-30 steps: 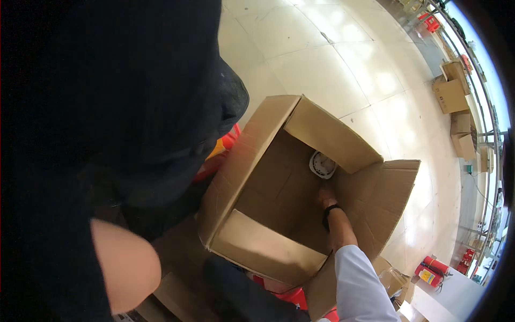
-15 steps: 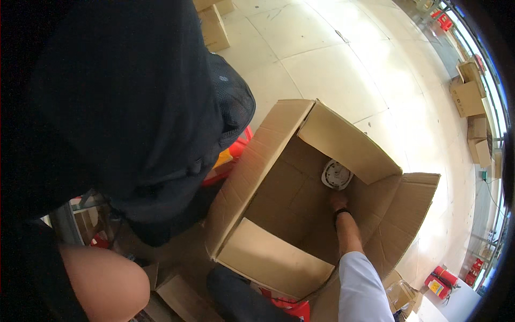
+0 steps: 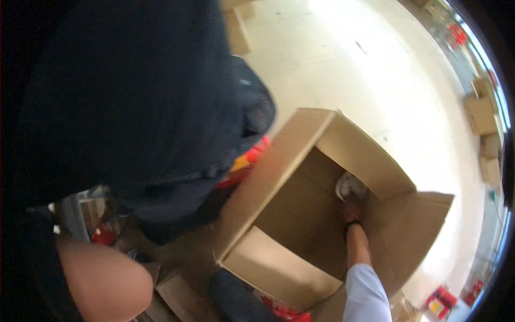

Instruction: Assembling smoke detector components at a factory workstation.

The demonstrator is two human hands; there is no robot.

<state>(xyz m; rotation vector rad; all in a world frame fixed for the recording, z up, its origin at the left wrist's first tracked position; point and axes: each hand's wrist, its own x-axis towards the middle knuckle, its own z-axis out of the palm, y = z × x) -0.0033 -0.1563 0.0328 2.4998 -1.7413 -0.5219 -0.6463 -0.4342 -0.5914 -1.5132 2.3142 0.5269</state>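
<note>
Your right hand [image 3: 352,207] is at the white part [image 3: 343,184], inside the box [image 3: 281,263] near its right corner. I cannot tell its grip, nor your left hand's.

Here we are, up on the head, looking through the left of two side-by-side fisheyes; it's aimed steeply down, peering through the open top of a cardboard box [image 3: 281,166] at close range, just right of centre, as a light-sleeved forearm [image 3: 367,298] enters from the lower edge. Dark clothing [image 3: 145,118] looms nearest at left; floor [image 3: 343,70] fills the upper right, bending toward the rim, where distant boxes [image 3: 483,115] look small!
</note>
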